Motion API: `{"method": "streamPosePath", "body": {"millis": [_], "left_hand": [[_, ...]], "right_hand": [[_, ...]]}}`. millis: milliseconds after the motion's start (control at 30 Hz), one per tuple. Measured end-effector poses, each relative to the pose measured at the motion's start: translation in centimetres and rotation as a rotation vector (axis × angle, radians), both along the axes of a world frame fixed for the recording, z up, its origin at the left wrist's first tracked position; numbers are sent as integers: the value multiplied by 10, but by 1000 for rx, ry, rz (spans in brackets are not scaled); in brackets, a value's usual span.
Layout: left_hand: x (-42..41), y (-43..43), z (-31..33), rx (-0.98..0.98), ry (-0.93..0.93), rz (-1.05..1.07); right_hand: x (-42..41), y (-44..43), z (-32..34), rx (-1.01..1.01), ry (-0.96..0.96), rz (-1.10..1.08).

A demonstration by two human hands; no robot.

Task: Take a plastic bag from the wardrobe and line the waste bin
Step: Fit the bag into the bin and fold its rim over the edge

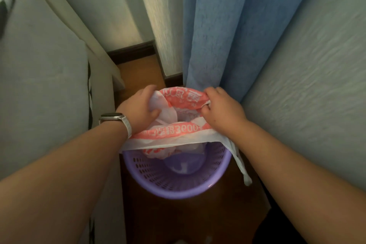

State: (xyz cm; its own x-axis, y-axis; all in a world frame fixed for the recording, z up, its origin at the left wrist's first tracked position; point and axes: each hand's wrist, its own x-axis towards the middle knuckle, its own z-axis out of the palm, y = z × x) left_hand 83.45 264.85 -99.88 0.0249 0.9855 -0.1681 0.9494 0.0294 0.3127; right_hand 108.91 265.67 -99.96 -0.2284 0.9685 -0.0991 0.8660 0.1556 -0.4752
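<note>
The left hand (139, 108) grips the plastic bag (178, 125) mouth at nine o'clock; the right hand (221, 111) pinches it at three. The mouth stretches left-right over the far half of the purple waste bin (176, 186). The bin's twelve o'clock rim is hidden, so seating there is probably incomplete.

bag (178, 132) in bin (176, 180); curtain (227, 35) behind.

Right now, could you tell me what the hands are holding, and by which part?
Both hold the plastic bag by its open rim, above the bin: left hand on the left edge, right hand on the right.
</note>
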Motion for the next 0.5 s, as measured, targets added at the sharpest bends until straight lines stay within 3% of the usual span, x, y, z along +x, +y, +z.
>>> {"method": "streamPosePath", "body": {"millis": [100,233,400,500], "left_hand": [[9,-13,13,106,-52,92],[27,-42,37,166,34,-61],[36,-82,60,-42,-3,-109],[37,-94,68,-139,104,-178]], "right_hand": [[-3,-13,10,115,-19,79],[4,-44,27,189,9,262],[20,-76,34,48,-43,429],[24,-83,36,74,-142,417]]}}
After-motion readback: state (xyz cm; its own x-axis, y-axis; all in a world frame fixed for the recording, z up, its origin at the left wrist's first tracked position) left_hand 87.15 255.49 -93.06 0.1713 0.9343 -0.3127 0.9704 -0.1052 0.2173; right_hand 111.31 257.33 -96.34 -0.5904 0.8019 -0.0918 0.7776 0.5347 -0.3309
